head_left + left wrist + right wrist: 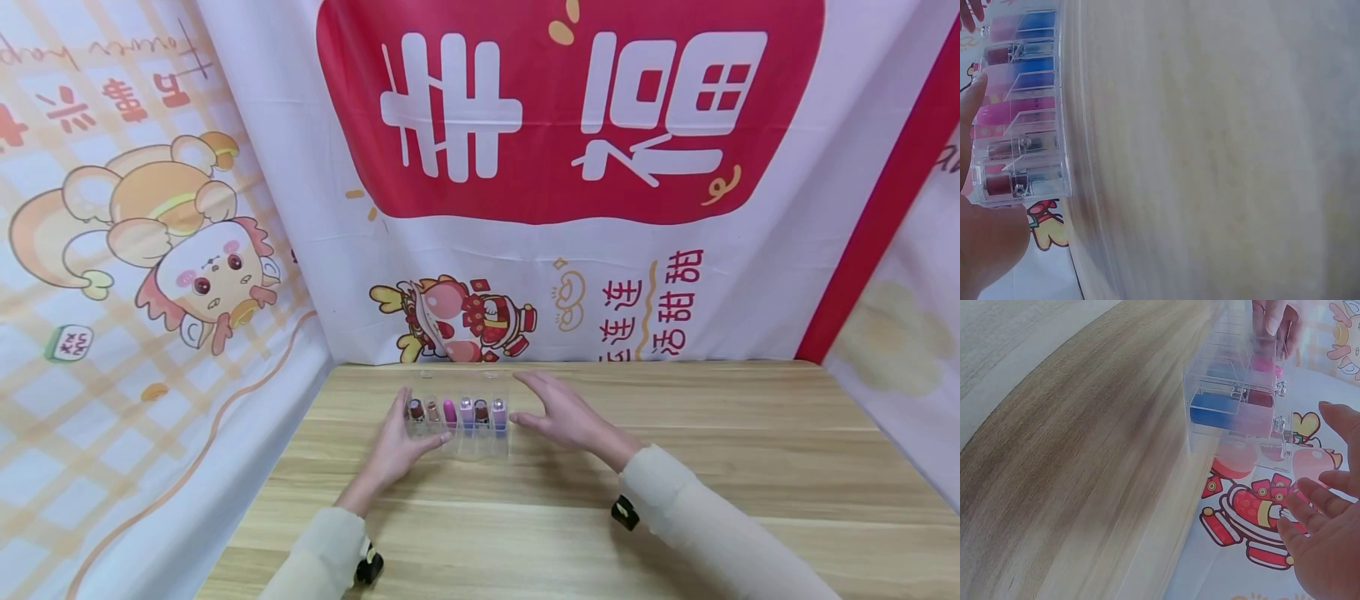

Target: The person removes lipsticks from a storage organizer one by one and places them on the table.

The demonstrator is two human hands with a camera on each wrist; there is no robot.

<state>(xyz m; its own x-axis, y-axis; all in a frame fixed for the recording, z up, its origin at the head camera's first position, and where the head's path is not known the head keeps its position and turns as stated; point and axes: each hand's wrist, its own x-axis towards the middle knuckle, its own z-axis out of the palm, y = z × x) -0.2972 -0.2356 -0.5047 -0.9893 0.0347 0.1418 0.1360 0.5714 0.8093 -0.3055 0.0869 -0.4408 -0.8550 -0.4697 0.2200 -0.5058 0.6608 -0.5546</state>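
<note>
A clear plastic lipstick organizer (480,452) stands on the table with several tubes in its slots. Among them are a magenta lipstick (450,412), pink-and-blue tubes (1213,411) and dark-red ones with clear bases (999,184). My left hand (397,446) grips the organizer at its left end, thumb across the front and fingers along the side. Just off the right end is my right hand (566,414), its fingers spread and nothing in them; the right wrist view shows its palm turned toward the organizer.
The wooden table (675,500) extends toward me and to the right. Behind it hangs a printed cloth (525,250) that meets the table's back edge, close behind the organizer. Another patterned cloth (150,375) borders the left side.
</note>
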